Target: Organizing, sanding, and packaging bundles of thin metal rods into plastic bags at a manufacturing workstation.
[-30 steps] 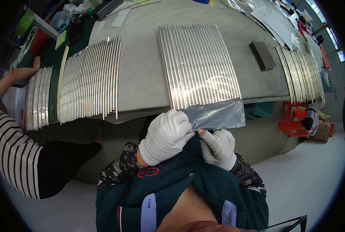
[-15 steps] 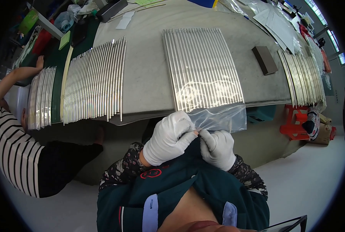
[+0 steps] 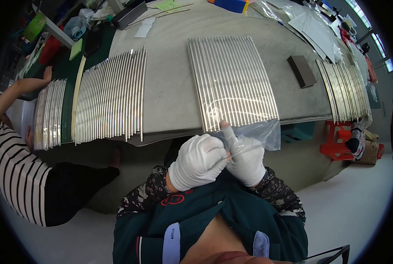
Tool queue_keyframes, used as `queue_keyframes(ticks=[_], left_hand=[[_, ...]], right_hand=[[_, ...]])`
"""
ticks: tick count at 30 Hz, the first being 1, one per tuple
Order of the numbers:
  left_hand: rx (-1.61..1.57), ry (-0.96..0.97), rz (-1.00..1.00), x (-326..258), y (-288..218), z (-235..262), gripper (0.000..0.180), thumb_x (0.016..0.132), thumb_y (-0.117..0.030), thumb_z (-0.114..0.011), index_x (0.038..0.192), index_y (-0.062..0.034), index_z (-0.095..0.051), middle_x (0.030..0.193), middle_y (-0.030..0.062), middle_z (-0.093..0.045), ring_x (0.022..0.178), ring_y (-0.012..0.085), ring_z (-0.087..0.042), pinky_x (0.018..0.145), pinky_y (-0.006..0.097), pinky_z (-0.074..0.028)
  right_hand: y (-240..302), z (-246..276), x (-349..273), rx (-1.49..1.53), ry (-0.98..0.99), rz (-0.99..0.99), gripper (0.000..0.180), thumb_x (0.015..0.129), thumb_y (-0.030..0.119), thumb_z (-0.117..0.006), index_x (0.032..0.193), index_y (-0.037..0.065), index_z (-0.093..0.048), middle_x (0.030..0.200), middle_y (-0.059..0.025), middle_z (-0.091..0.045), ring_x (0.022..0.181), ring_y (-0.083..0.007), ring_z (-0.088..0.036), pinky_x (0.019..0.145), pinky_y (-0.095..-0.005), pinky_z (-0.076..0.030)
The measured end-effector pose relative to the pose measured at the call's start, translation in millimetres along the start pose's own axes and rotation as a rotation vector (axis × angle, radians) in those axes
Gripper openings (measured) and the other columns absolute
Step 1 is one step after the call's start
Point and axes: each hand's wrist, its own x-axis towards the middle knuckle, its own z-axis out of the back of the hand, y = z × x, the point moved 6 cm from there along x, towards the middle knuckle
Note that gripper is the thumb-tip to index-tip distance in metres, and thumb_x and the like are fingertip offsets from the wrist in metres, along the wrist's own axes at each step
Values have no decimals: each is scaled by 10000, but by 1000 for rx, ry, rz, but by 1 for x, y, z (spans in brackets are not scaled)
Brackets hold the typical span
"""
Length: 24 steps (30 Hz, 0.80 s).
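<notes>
A flat row of shiny metal rods lies side by side in a clear plastic bag in the middle of the table. The bag's loose end hangs over the near edge. My left hand, in a white glove with a bare fingertip, is closed in a pinch on the bag's edge. Beside it, my gloved right hand has one finger stretched toward the rod ends, its tip bare. Clear film crosses that hand; whether it is inside the bag or under it, I cannot tell. Its other fingers are partly hidden.
Loose rods lie to the left, with bagged rods beyond. A dark block and more rods are on the right. A person in a striped top stands at left. A red stool is below the right table edge.
My right hand has gone from a pinch at the bag's edge to one finger stretched up toward the rods. My left hand keeps its pinch, slightly lower.
</notes>
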Motion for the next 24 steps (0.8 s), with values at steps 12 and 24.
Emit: queue_keyframes(ticks=[12,24], left_hand=[[413,164,-29,15,22,9,448,825,-428,-484,1089,-69,-529,1122,79,-515,1058,283,-455,908,418,-322],[235,326,-112,16,-11,-2,539,699,-396,-618,1121,-84,-496,1153,105,-486,1101,302,-436,956,481,-275]], right_hand=[[12,6,-12,-132,-25,90,538,620,96,-597,1146,16,-516,507,-14,-395,425,-165,-417,408,-295,-349],[-13,-16,-35,1190,309,-951,180,812,184,-588,804,9,-550,540,-21,-520,465,-54,-489,430,-217,-381]])
